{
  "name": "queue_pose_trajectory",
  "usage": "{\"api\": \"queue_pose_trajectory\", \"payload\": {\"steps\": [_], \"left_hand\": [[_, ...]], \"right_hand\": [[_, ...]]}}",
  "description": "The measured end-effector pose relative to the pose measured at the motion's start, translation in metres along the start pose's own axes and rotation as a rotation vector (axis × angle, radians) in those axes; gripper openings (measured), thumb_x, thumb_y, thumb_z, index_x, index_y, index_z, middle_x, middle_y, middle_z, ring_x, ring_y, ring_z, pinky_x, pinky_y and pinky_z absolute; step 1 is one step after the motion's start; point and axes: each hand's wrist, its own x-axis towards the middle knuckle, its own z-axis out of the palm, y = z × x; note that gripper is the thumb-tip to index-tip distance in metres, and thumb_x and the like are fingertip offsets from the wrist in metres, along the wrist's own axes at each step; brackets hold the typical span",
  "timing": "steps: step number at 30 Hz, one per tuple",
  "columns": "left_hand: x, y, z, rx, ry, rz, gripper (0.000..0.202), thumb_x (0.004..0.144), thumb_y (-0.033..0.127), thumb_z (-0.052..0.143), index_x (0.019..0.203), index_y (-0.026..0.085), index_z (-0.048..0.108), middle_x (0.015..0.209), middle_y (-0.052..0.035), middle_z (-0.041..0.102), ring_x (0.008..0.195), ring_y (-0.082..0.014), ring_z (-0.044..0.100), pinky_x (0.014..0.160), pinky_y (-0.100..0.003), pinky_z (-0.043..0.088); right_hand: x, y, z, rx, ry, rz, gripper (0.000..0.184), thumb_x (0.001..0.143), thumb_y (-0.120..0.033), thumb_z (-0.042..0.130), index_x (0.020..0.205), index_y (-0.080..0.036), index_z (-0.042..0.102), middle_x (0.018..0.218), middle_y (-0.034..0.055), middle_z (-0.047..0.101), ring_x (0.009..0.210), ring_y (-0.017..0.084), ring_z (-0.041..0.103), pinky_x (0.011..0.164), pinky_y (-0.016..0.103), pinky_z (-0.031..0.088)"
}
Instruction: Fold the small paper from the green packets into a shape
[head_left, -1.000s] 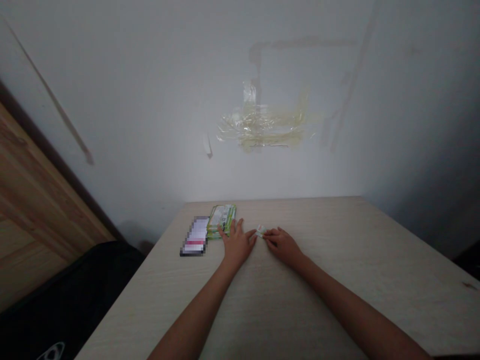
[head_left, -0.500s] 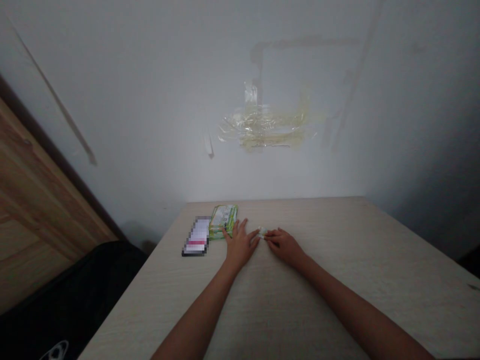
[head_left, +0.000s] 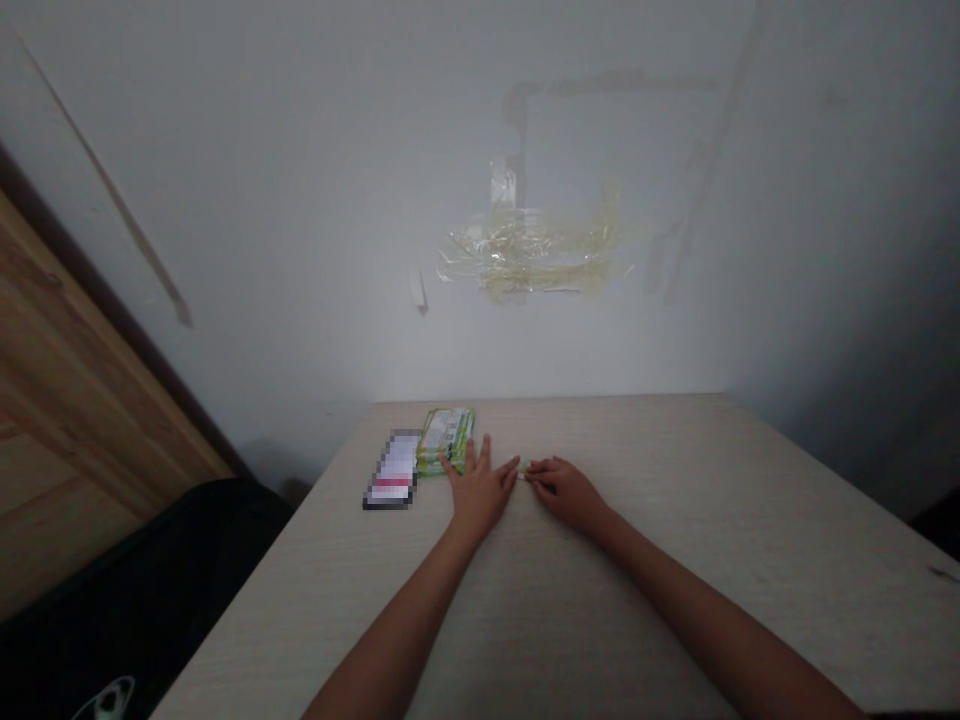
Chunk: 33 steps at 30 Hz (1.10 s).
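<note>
Between my two hands is a small whitish piece (head_left: 523, 468), mostly covered by fingertips; its kind is too small to make out. My left hand (head_left: 480, 488) pinches its left end between thumb and index finger, while the other fingers are spread towards a green-and-white plastic packet (head_left: 448, 430). From the right, the bent fingers and thumb of my right hand (head_left: 568, 492) pinch the piece's other end. Both hands rest low over the pale wooden table (head_left: 637, 640). The packet lies flat just beyond my left fingers.
A phone (head_left: 394, 470) with a blurred screen lies left of the packet. Behind the table rises a grey wall (head_left: 300, 200) with shiny tape (head_left: 525, 250) stuck on it. On the left are a wooden panel (head_left: 45, 380) and a black bag-like thing (head_left: 150, 570).
My fingertips have come closer together, and less of the whitish piece shows between them. My right hand has shifted slightly left. Packet and phone stay in place.
</note>
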Motion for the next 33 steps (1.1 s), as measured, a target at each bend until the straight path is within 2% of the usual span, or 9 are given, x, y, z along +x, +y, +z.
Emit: {"api": "queue_pose_trajectory", "payload": {"steps": [12, 18, 24, 33], "left_hand": [[-0.0011, 0.0036, 0.0002, 0.019, 0.007, -0.082, 0.038, 0.092, 0.056, 0.034, 0.124, 0.053, 0.055, 0.153, -0.0016, 0.036, 0.143, -0.0375, 0.020, 0.103, -0.076, -0.004], [0.0005, 0.0032, -0.0049, 0.032, 0.012, -0.027, 0.038, 0.092, 0.054, 0.038, 0.124, 0.050, 0.057, 0.154, -0.0011, 0.033, 0.145, -0.0364, 0.014, 0.105, -0.073, -0.007], [-0.0001, 0.0060, -0.0070, 0.047, 0.067, 0.033, 0.037, 0.092, 0.050, 0.041, 0.123, 0.044, 0.059, 0.154, -0.0019, 0.034, 0.145, -0.0358, 0.015, 0.105, -0.073, -0.011], [0.0046, 0.0002, -0.0034, -0.032, -0.050, -0.077, 0.041, 0.092, 0.059, 0.031, 0.123, 0.052, 0.056, 0.153, 0.0013, 0.035, 0.145, -0.0377, 0.014, 0.104, -0.075, -0.002]], "right_hand": [[-0.0001, -0.0023, -0.0008, -0.031, 0.005, 0.013, 0.026, 0.091, -0.023, 0.050, 0.103, -0.027, 0.073, 0.111, 0.0041, 0.070, 0.104, 0.018, 0.063, 0.109, 0.043, 0.034], [0.0004, -0.0040, -0.0015, -0.033, -0.003, 0.024, 0.027, 0.090, -0.022, 0.051, 0.107, -0.027, 0.072, 0.110, 0.0038, 0.070, 0.102, 0.018, 0.063, 0.108, 0.042, 0.035], [0.0008, -0.0021, -0.0004, -0.026, 0.000, 0.020, 0.027, 0.091, -0.024, 0.051, 0.107, -0.027, 0.072, 0.109, 0.0040, 0.070, 0.101, 0.019, 0.063, 0.108, 0.042, 0.036], [-0.0002, 0.0005, 0.0010, -0.031, 0.002, 0.004, 0.027, 0.091, -0.023, 0.050, 0.108, -0.027, 0.071, 0.112, 0.0040, 0.070, 0.103, 0.019, 0.063, 0.108, 0.043, 0.035]]}}
